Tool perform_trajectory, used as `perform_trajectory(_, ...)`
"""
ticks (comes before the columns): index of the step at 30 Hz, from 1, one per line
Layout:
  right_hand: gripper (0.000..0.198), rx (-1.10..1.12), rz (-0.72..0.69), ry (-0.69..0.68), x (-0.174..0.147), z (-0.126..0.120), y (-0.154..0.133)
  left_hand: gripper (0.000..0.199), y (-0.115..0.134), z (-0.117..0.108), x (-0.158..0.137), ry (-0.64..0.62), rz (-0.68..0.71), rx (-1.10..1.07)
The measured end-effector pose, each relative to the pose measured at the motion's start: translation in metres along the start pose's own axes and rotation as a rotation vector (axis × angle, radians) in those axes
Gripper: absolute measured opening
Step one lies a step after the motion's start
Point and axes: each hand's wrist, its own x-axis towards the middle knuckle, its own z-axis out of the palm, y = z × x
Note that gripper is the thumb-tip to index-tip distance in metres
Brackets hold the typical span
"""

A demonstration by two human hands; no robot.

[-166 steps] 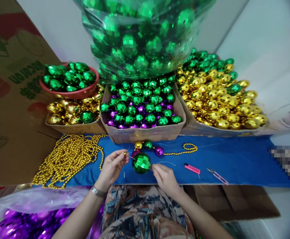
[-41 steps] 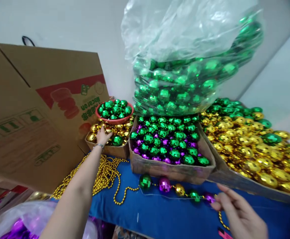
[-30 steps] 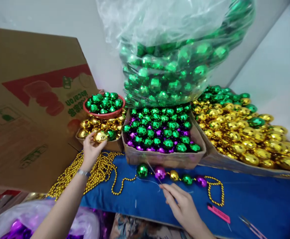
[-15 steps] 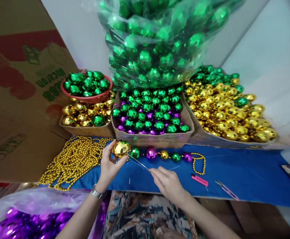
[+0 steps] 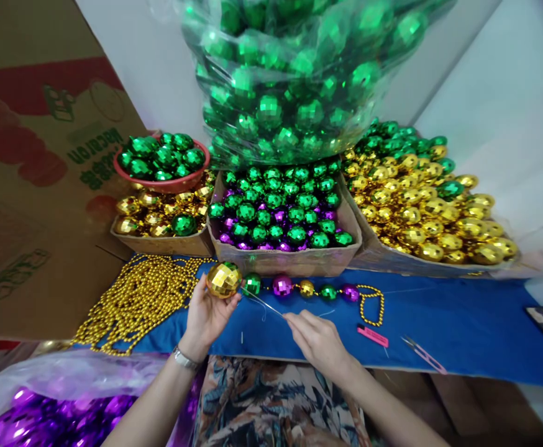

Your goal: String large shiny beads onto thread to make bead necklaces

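Observation:
My left hand [image 5: 205, 320] holds a large gold faceted ball [image 5: 223, 279], its fingers curled beneath it. In my right hand [image 5: 320, 341], thumb and fingers are pinched on a long thin needle [image 5: 268, 304] that points at the ball. Its tip is close to the ball, though I cannot tell whether it touches. A fine thread hangs in a loose loop near the needle. Just right of the ball begins a strand of faceted beads, with a green bead [image 5: 251, 284], a purple bead [image 5: 281, 286] and others, ending in a loop of small gold beads [image 5: 371, 316].
Behind the strand stand a box [image 5: 290, 264] of green and purple beads, a gold pile [image 5: 430, 211] and a red bowl [image 5: 169, 185]. Gold bead chains [image 5: 136, 304] lie left. A pink cutter [image 5: 373, 336] and thread snips [image 5: 425, 356] lie right on blue cloth [image 5: 476, 329].
The gold ball has turned and sits slightly further left in my left hand, whose thumb has dropped below it. The needle has drawn back slightly to the right.

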Motion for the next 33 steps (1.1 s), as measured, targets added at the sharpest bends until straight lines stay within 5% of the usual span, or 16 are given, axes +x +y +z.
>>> perform_trajectory(7,0.03,-0.015,-0.011,-0.011,-0.001,-0.002,-0.002,0.048,-0.003,0.005,-0.003,-0.024,-0.07,-0.12)
perform_trajectory(12,0.029,-0.042,-0.014,-0.021,0.0,0.0,-0.002,0.043,-0.01,0.006,-0.006,-0.009,-0.049,-0.028)
perform_trajectory(18,0.027,-0.048,-0.01,0.023,0.004,0.009,-0.003,0.044,-0.037,0.01,-0.019,-0.146,-0.002,0.133)
perform_trajectory(33,0.029,0.033,0.003,0.062,-0.004,0.02,-0.002,0.04,-0.051,0.009,-0.026,-0.154,0.006,0.058)
